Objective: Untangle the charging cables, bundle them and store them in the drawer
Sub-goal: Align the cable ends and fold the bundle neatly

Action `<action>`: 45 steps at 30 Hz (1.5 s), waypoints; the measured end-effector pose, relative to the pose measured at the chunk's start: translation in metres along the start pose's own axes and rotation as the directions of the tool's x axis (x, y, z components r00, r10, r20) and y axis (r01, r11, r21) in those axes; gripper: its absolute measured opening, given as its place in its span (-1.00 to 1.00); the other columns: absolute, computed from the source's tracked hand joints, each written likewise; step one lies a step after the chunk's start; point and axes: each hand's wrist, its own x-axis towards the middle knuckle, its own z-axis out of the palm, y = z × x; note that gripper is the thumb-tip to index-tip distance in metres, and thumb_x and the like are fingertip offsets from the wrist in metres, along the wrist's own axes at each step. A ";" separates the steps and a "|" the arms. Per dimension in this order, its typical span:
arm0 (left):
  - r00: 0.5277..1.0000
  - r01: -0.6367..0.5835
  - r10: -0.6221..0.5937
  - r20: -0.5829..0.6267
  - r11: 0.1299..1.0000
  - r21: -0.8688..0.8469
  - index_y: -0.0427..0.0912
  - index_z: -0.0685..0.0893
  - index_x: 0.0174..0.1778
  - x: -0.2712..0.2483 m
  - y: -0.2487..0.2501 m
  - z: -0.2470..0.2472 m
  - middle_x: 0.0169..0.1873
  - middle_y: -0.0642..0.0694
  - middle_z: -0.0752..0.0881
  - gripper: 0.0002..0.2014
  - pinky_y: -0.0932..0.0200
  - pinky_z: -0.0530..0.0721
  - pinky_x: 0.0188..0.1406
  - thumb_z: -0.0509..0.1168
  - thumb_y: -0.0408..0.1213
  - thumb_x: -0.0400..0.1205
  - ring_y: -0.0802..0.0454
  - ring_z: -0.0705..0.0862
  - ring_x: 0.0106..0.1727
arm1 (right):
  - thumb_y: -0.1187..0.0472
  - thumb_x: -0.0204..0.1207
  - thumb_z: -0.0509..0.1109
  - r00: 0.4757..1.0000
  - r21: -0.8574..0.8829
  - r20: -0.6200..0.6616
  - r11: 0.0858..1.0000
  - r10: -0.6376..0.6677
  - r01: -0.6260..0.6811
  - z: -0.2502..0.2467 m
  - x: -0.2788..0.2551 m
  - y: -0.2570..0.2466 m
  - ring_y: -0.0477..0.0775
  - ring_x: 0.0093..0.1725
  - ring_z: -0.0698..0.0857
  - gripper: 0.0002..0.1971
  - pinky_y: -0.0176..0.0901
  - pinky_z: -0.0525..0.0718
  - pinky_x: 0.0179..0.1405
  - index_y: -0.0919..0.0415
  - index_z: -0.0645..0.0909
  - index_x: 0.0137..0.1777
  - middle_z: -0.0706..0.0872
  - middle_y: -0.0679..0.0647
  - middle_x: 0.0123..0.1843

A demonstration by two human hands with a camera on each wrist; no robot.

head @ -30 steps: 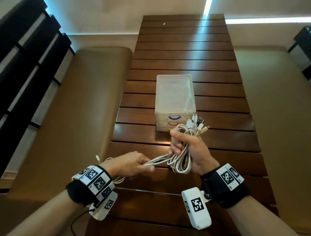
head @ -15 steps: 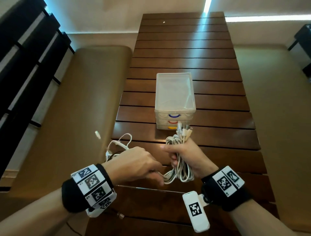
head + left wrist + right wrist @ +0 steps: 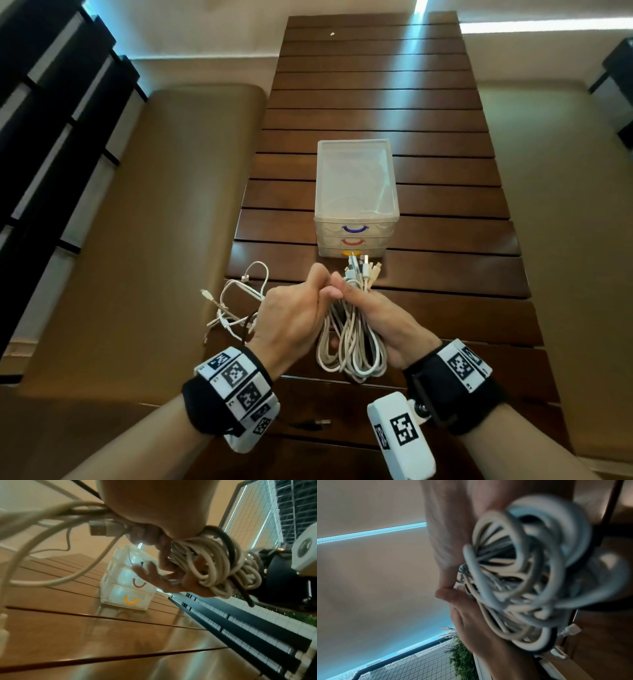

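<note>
Bundling is underway, not finished. The right hand (image 3: 383, 322) is gripping a coil of white charging cables (image 3: 352, 346), fingers curled round its upper part, with the connector ends (image 3: 363, 270) sticking out above the fist and the loops hanging down below it. The left hand (image 3: 294, 315) is pressing in against the same coil from its side, fingers curled and thumb meeting the right thumb at the top; in the left wrist view it is also pinching loose strands and a USB plug (image 3: 104, 528), so it is holding cable too.

Judging from this: the main coil is looking mostly sorted, but I am seeing no tie or wrap around it. A second tangle of loose cables (image 3: 236, 301) is lying on the surface (image 3: 445, 274) just left of the left hand, partly hanging over the edge. Whether it is joined to the strands in the left hand, I cannot tell. A small dark connector (image 3: 313, 423) is lying near the front edge, between the wrists.

Storage is not started: the small plastic drawer unit (image 3: 356, 192) is sitting just beyond the hands, all three drawers closed. The connector tips are pointing at its bottom drawer (image 3: 352, 253), close to it but apart.

Left: gather the loose tangle, secure the bundle, open a drawer, stow.
</note>
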 end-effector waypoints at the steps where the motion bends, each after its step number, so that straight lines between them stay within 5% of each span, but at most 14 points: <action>1: 0.999 0.040 -0.039 -0.014 0.999 0.008 -0.02 0.35 -0.04 0.001 0.003 0.002 -0.61 0.11 0.45 -0.55 0.44 0.18 -0.64 -0.26 0.22 0.78 0.11 0.49 -0.67 | -0.12 0.46 0.56 1.000 0.035 0.008 0.999 0.016 -0.017 -0.001 0.002 0.002 0.20 -0.09 0.77 -0.38 0.00 0.79 -0.01 0.38 0.65 0.32 0.72 0.32 0.02; 4: 0.993 0.113 -0.113 -0.036 0.994 0.011 -0.05 0.38 0.13 0.002 0.006 0.006 -0.45 0.11 0.57 -0.51 0.27 0.36 -0.67 -0.27 0.24 0.77 0.06 0.60 -0.60 | -0.22 0.40 0.58 1.000 0.067 -0.012 0.997 0.023 -0.022 0.000 0.007 0.008 0.31 0.13 0.72 -0.18 0.13 0.69 0.25 0.37 0.54 0.48 0.69 0.40 0.19; 8: 0.990 0.132 -0.134 -0.037 0.990 -0.038 -0.01 0.41 0.27 -0.007 0.006 0.011 -0.10 -0.02 0.66 -0.54 0.01 0.59 -0.60 -0.22 0.21 0.79 0.02 0.66 -0.48 | -0.17 0.53 0.41 1.000 0.131 -0.013 0.991 0.021 -0.019 0.001 0.011 0.013 0.24 -0.01 0.80 -0.23 0.01 0.82 0.01 0.44 0.45 0.52 0.73 0.38 0.08; 11: 0.983 0.182 -0.182 0.001 0.983 0.019 0.01 0.47 0.32 -0.011 0.005 0.016 0.08 -0.02 0.59 -0.49 -0.01 0.62 -0.16 -0.27 0.19 0.79 0.05 0.65 -0.09 | -0.17 0.54 0.40 0.999 0.093 -0.039 0.995 0.027 -0.023 0.004 0.010 0.016 0.35 0.18 0.76 -0.27 0.09 0.76 0.20 0.43 0.50 0.50 0.70 0.48 0.26; 14: 0.975 0.197 -0.206 0.088 0.976 0.096 0.05 0.44 0.43 -0.012 0.000 0.018 0.40 -0.04 0.50 -0.44 -0.30 0.29 0.54 -0.34 0.18 0.78 -0.04 0.39 0.57 | -0.15 0.60 0.32 0.998 0.107 -0.043 0.994 0.038 -0.033 0.003 0.008 0.018 0.35 0.28 0.73 -0.36 0.09 0.75 0.25 0.35 0.54 0.49 0.68 0.47 0.34; 17: 0.962 0.190 -0.216 0.169 0.969 0.157 0.08 0.32 0.55 -0.008 -0.004 0.014 0.61 -0.11 0.34 -0.42 -0.45 -0.06 0.66 -0.35 0.21 0.76 -0.09 0.13 0.74 | -0.11 0.62 0.30 1.000 0.152 -0.004 0.988 0.030 -0.029 0.001 0.005 0.019 0.27 0.13 0.80 -0.36 0.03 0.82 0.06 0.39 0.50 0.52 0.69 0.47 0.31; 22: 0.938 0.159 -0.202 0.283 0.973 0.165 0.09 0.24 0.60 0.000 -0.016 0.000 0.60 -0.10 0.35 -0.26 -0.50 -0.07 0.65 -0.42 0.39 0.65 -0.07 0.20 0.70 | -0.15 0.47 0.51 0.997 0.082 0.081 0.996 0.012 -0.018 -0.002 0.009 0.019 0.29 0.04 0.77 -0.16 0.10 0.79 0.05 0.48 0.40 0.53 0.58 0.57 0.28; 25: 0.808 0.063 -0.112 0.578 0.993 0.105 0.14 0.03 0.73 0.003 -0.032 -0.010 0.70 0.04 0.25 -0.04 -0.37 -0.29 0.68 -0.55 0.55 0.47 0.11 -0.08 0.76 | -0.01 0.55 0.44 0.980 0.096 0.183 0.991 0.078 -0.097 -0.008 0.007 0.021 0.26 -0.10 0.84 -0.29 0.08 0.86 -0.12 0.45 0.35 0.54 0.71 0.46 0.06; 28: 0.764 0.113 -0.053 0.644 0.992 -0.052 0.18 -0.08 0.73 0.006 -0.034 -0.015 0.74 0.06 0.05 -0.09 -0.20 -0.33 0.70 -0.23 0.58 0.50 0.26 -0.19 0.73 | 0.07 0.53 0.52 0.957 0.040 0.276 0.994 0.088 -0.103 -0.012 0.006 0.020 0.23 -0.11 0.85 -0.49 0.05 0.86 -0.15 0.42 0.50 0.30 0.70 0.38 -0.04; 32: 0.721 0.278 -0.065 0.690 0.939 -0.202 0.23 -0.02 0.71 0.004 -0.038 -0.017 0.55 0.16 0.31 0.02 -0.11 -0.08 0.73 0.27 0.45 0.38 0.41 0.17 0.52 | 0.22 0.49 0.58 0.944 -0.035 0.312 0.994 0.111 -0.106 -0.015 0.006 0.020 0.19 -0.13 0.83 -0.60 0.00 0.85 -0.17 0.38 0.56 0.23 0.67 0.37 0.00; 35: 0.753 0.294 -0.057 0.655 0.920 -0.257 0.23 0.18 0.65 -0.001 -0.044 -0.012 0.35 0.20 0.51 -0.03 -0.07 0.27 0.65 0.33 0.43 0.32 0.28 0.46 0.40 | 0.23 0.53 0.54 0.923 0.005 0.361 0.990 0.133 -0.144 -0.013 0.005 0.027 0.12 -0.12 0.84 -0.77 -0.04 0.85 -0.17 0.33 0.67 0.10 0.72 0.29 0.01; 37: 0.811 0.279 -0.046 0.584 0.907 -0.316 0.24 0.34 0.58 -0.007 -0.048 -0.008 0.23 0.15 0.63 -0.15 -0.05 0.57 0.37 0.37 0.39 0.36 0.19 0.59 0.26 | 0.22 0.52 0.55 0.909 0.012 0.394 0.988 0.135 -0.152 -0.012 0.006 0.033 0.11 -0.10 0.84 -0.81 -0.04 0.85 -0.14 0.30 0.68 0.02 0.72 0.23 -0.01; 41: 0.939 0.202 -0.091 0.332 0.927 -0.317 0.20 0.62 0.29 -0.016 -0.057 -0.007 -0.23 0.03 0.77 -0.41 0.13 0.64 -0.19 0.09 0.51 0.55 0.14 0.71 -0.19 | 0.35 0.49 0.56 0.912 0.005 0.383 0.986 0.150 -0.165 -0.007 0.005 0.037 0.11 -0.15 0.81 -0.69 -0.05 0.84 -0.18 0.28 0.56 0.16 0.69 0.22 -0.12; 45: 0.972 0.146 -0.121 0.203 0.983 -0.112 -0.01 0.70 0.22 -0.016 -0.060 -0.010 -0.02 0.10 0.73 -0.42 0.21 0.64 -0.03 0.03 0.36 0.67 0.23 0.66 -0.01 | 0.47 0.50 0.47 0.978 -0.097 0.166 0.989 0.127 -0.113 -0.002 0.004 0.036 0.06 -0.36 0.77 -0.82 -0.15 0.78 -0.41 0.32 0.60 0.05 0.68 0.22 -0.30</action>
